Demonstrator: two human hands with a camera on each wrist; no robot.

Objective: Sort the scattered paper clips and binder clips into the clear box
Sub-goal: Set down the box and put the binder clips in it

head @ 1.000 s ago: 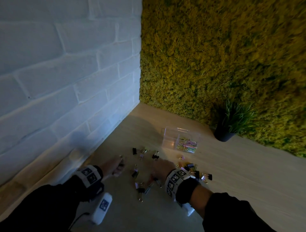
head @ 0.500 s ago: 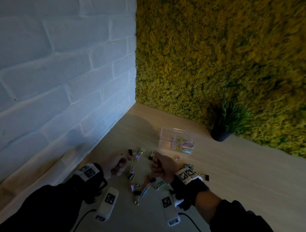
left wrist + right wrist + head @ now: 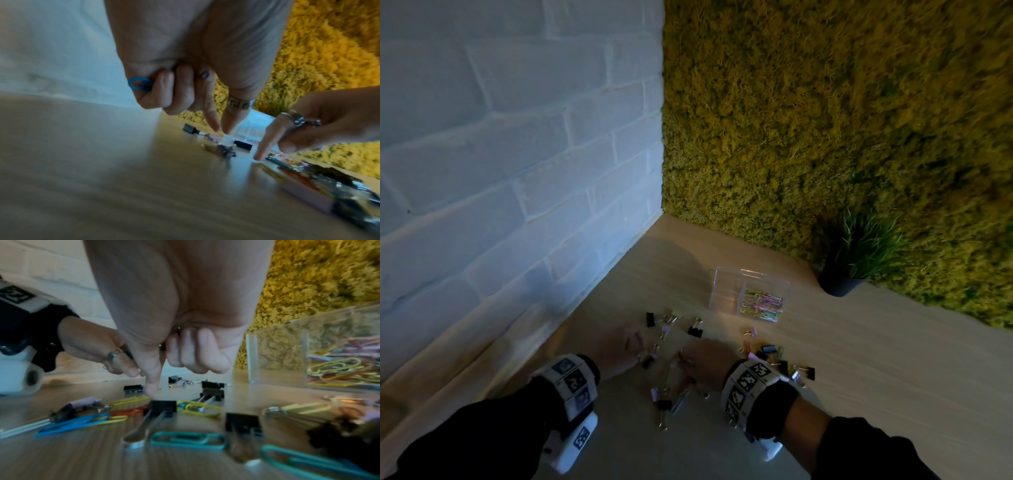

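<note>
Left hand (image 3: 197,53): the three outer fingers are curled into the palm and trap a blue paper clip (image 3: 139,83) that pokes out by the little finger, while index and thumb come down together, tips nearly closed over a small pale thing on the table (image 3: 102,186), too blurred to name. Right hand (image 3: 180,308): the outer fingers are curled in with something metallic glinting behind them, can't tell what; the index finger (image 3: 152,379) is straight down, tip at the table just behind a black binder clip (image 3: 162,405), with yellow paper clips (image 3: 131,400) and an orange one close by. Can't tell if the thumb is pinching anything. Outward from there, loose clips all around both hands: teal paper clips (image 3: 188,440), a long blue one, lilac and black binder clips (image 3: 661,399), all lying flat and mixed. The clear box (image 3: 748,291) stands beyond the scatter, apart from both hands, open-topped with a divider; the right compartment holds a heap of coloured paper clips (image 3: 762,305), the left one looks empty. Step, as I read it: still picking up, gathering paper clips into the palms, with binder clips not yet started. Next move probably needs a fingertip pinch or nail-slide to lift a flat clip off the wood without snagging the neighbouring binder clip handles, then a carry over to the right compartment. Risk: palmed clips slipping out while the other fingers work.
</note>
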